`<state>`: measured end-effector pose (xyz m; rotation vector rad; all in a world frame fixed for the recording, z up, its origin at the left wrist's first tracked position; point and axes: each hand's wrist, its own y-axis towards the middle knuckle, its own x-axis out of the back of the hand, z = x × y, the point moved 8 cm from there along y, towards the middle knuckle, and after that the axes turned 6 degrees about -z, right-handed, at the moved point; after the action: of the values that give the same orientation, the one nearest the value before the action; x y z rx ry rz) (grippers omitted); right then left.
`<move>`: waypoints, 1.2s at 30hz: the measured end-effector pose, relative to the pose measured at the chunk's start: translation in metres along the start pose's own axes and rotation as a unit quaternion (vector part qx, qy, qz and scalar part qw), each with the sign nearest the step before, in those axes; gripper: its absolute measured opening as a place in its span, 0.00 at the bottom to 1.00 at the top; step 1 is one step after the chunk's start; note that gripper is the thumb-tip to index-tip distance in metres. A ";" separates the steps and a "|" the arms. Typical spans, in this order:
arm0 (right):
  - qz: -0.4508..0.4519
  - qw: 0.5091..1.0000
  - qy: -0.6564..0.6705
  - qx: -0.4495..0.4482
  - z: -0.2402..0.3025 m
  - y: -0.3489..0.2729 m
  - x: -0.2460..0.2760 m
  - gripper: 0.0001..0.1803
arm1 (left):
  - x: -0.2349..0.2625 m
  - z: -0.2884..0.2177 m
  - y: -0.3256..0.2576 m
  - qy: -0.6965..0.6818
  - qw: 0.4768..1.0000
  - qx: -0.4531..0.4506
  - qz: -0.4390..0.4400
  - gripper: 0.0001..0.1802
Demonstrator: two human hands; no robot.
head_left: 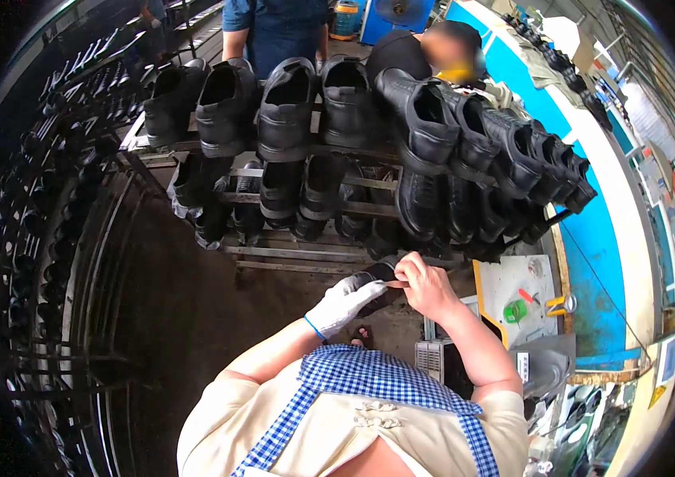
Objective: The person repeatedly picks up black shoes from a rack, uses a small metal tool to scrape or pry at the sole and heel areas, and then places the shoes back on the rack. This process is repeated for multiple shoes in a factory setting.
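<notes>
Just below the shoe rack [306, 250], the gloved left hand [343, 304] clasps a black shoe [377, 278] while the bare right hand [426, 286] pinches its edge. It looks like an inspection or trimming step; next it likely needs a steady turn of the shoe.

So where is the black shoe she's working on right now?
In the head view, the black shoe sits centre frame between the gloved left hand and bare right hand, just below the shoe rack.

Top rack row [290, 147]: nine black shoes [286, 111]. One shoe [377, 278] held. Two hands.
</notes>
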<state>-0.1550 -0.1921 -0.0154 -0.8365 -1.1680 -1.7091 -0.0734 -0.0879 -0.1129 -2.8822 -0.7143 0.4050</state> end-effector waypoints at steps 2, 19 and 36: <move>0.008 1.000 -0.009 -0.001 -0.001 -0.005 0.001 0.13 | -0.003 -0.017 -0.007 -0.001 0.999 0.043 0.011 0.22; -0.051 0.970 -0.204 0.119 0.003 -0.017 0.035 0.10 | -0.029 -0.017 0.008 0.112 0.993 -0.030 -0.013 0.18; -0.248 0.962 -0.107 -0.028 -0.025 -0.057 0.101 0.16 | -0.118 -0.028 0.027 -0.394 0.901 0.138 0.116 0.18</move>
<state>-0.2479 -0.2352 0.0449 -0.8242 -1.5821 -2.0998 -0.1541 -0.1700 -0.0650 -2.4682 -0.3366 1.6081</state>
